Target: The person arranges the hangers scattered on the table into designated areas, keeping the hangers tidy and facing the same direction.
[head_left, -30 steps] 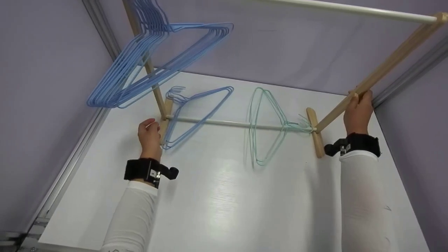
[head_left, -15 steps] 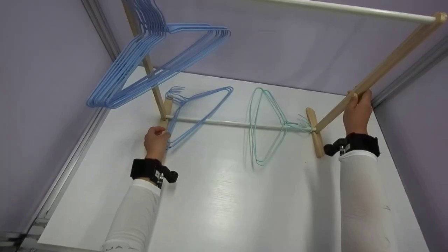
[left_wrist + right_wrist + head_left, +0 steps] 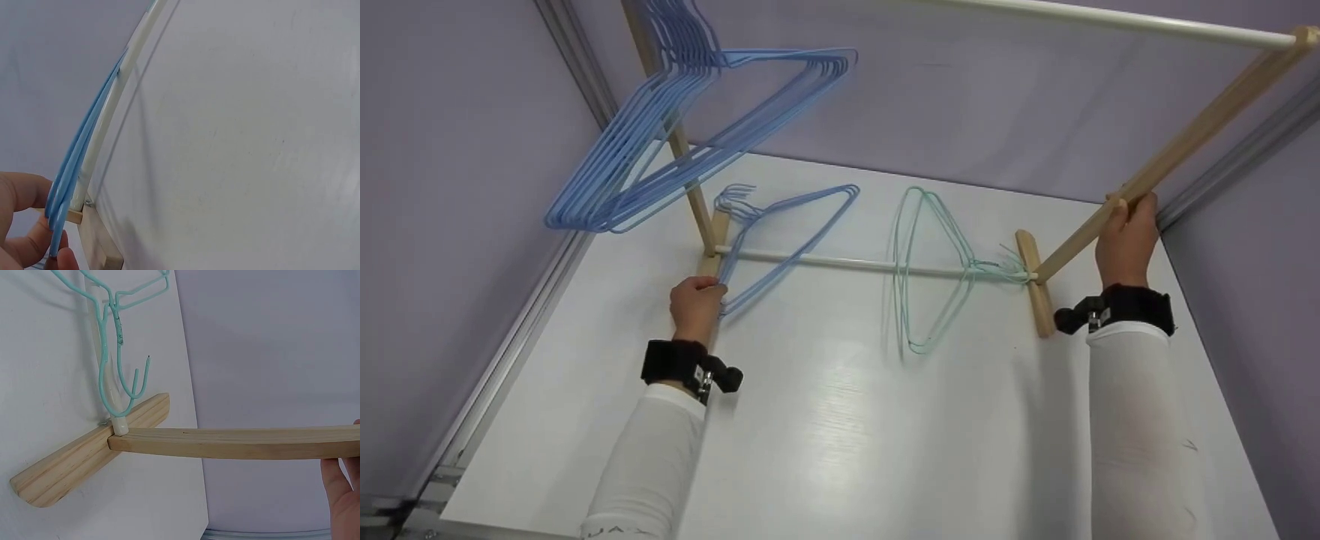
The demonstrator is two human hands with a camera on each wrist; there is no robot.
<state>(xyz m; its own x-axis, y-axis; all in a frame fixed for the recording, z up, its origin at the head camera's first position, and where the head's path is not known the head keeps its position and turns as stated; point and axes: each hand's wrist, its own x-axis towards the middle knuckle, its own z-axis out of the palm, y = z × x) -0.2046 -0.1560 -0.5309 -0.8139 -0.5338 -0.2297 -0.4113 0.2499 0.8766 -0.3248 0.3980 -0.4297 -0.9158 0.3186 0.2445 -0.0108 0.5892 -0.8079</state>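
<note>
My left hand (image 3: pixel 697 308) is at the near corner of the blue wire hangers (image 3: pixel 791 262) lying over the rack's lower rail. In the left wrist view its fingers (image 3: pixel 25 191) pinch the bundled blue wires (image 3: pixel 73 163). My right hand (image 3: pixel 1126 241) grips the wooden side post (image 3: pixel 1170 161) of the rack partway up. In the right wrist view, fingers (image 3: pixel 336 481) wrap under that post. Mint-green wire hangers (image 3: pixel 934 270) lie at the right end of the lower rail (image 3: pixel 847 263), their hooks close to the wooden foot (image 3: pixel 1039 300).
Many more blue hangers (image 3: pixel 682 150) hang at the upper left of the rack. A white top rail (image 3: pixel 1110 21) runs to the right post. The rack stands on a white board (image 3: pixel 840 435) between purple-grey walls (image 3: pixel 457 150) with metal edge strips.
My left hand has moved right and slightly down, and its fingers have closed on the corner of the lower blue hangers. The hanging blue hangers sway slightly. My right hand stays put.
</note>
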